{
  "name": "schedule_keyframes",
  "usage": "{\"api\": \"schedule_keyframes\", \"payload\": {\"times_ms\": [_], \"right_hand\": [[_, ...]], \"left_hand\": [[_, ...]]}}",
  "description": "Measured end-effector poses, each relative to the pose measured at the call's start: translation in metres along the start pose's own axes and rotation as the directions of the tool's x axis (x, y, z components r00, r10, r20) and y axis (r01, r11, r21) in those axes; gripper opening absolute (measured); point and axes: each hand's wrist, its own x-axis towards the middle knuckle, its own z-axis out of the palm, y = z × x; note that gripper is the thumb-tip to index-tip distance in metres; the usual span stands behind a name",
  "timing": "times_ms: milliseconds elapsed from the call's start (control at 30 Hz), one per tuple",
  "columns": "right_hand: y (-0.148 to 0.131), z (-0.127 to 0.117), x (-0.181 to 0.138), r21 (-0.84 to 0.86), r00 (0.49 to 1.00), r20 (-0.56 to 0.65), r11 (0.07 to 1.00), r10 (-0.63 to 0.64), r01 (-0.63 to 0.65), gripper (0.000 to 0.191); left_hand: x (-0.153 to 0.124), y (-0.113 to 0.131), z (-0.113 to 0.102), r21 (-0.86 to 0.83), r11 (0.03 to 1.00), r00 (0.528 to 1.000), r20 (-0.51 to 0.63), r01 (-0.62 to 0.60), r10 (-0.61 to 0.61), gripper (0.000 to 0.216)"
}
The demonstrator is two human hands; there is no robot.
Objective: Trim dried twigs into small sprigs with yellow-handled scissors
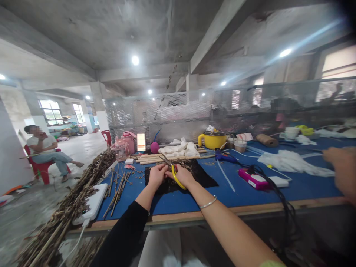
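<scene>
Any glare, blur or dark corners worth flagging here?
Head view: glare streaks from the rightmost ceiling light; the picture's top right corner is black; another person's hand at far right is smeared; the scissors read more clearly.

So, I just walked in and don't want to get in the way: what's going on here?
A person at a blue table holds yellow-handled scissors in the right grip. The left grip is close beside it; what it may hold is too small to tell. Both are over a black cloth with dry brown plant bits on it. Loose stems lie to the left, with pale rods behind. A co-worker's blurred arm shows at the right edge.
</scene>
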Motion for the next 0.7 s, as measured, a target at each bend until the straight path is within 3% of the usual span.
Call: {"api": "schedule_keyframes", "payload": {"times_ms": [267, 467, 700], "right_hand": [[-0.0009, 0.0017, -0.0023, -0.055, 0.994, -0.085, 0.997, -0.064, 0.059, 0.06], [-0.0039, 0.0011, -0.0034, -0.046, 0.999, -0.043, 0.999, -0.017, 0.015, 0.061], [-0.0054, -0.0032, -0.0033, -0.033, 0.999, -0.042, 0.999, 0.015, -0.017, 0.06]], "left_hand": [[0.0002, 0.0007, -0.0019, 0.076, 0.997, 0.998, -0.054, -0.018, 0.022, 0.023], [-0.0011, 0.003, -0.0024, 0.202, 0.977, 0.994, -0.073, -0.062, 0.078, 0.024], [0.0035, -0.0039, -0.0034, 0.17, 0.98, 0.99, -0.076, -0.107, 0.121, 0.028]]}}
